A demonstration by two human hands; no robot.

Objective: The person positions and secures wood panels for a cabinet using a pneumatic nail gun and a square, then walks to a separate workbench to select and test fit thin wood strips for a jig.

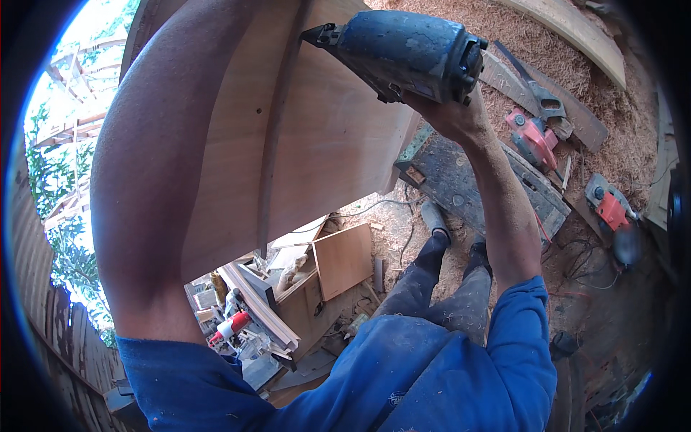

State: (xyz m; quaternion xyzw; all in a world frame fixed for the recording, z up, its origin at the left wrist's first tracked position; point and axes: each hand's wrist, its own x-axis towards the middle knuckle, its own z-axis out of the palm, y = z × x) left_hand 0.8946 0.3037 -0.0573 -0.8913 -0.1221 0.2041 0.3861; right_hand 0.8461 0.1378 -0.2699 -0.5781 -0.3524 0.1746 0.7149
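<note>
Nail gun, dark blue and scuffed, sits over the upper right part of a broad wooden panel, its narrow nose pointing left at a thin wooden strip that runs down the panel's face; whether the nose touches the strip, I cannot tell. The right hand, just off the panel's upper right edge, grasps the nail gun from beneath, its fingers mostly hidden by the tool body. The left forearm crosses in front of the panel's left part and runs up out of view, so I cannot tell whether the left hand is clenched, loose or holding something. A small dark spot shows on the panel, just left of the strip. Right of the panel, near its lower right corner, is a weathered wooden bench; farther right lie a handsaw, a red power tool and a red and grey power tool. Wood shavings cover the ground to the panel's upper right. Below the panel a flat brown board leans among offcuts, and a red and white tool lies near the panel's lower left corner. One grey shoe shows below and to the right of the panel.
</note>
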